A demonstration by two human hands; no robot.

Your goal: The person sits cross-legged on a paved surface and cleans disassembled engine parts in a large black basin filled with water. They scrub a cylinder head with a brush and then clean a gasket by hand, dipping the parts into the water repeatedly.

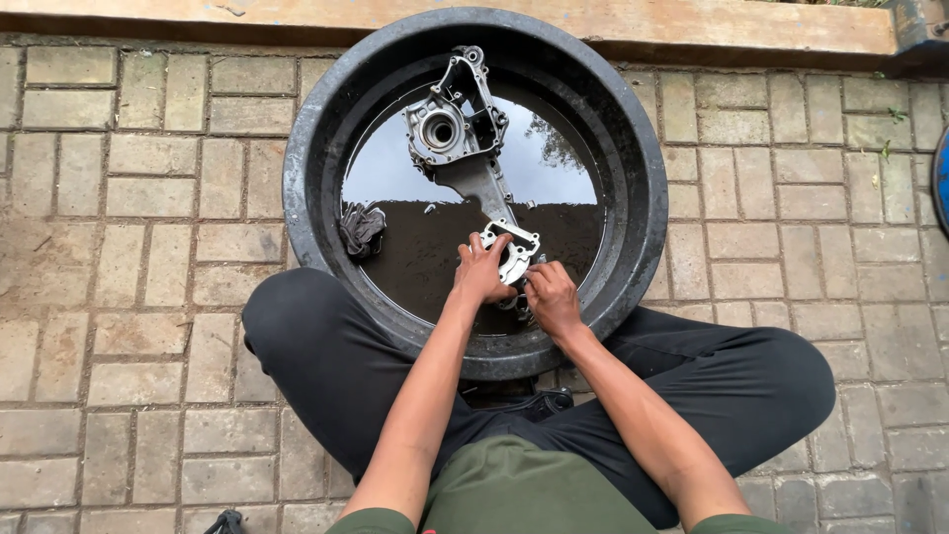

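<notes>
Seated cross-legged on grey brick paving (148,198), round black rubber basin (633,129) between the knees. Left hand (481,274) closed over the near end of the long grey cast-metal engine cover (465,148), which lies half-sunk in the basin's dark liquid. Right hand (550,297), fingers curled, works a small item against that end; cannot tell what. Judged: washing step; next needs a steady hold while scrubbing. Crumpled grey rag (362,228) floats left of the cover. Wooden plank (692,25) beyond the basin.

The hands (514,287) hide the metal casing's (465,138) near end; dark liquid (415,267) covers its underside.
</notes>
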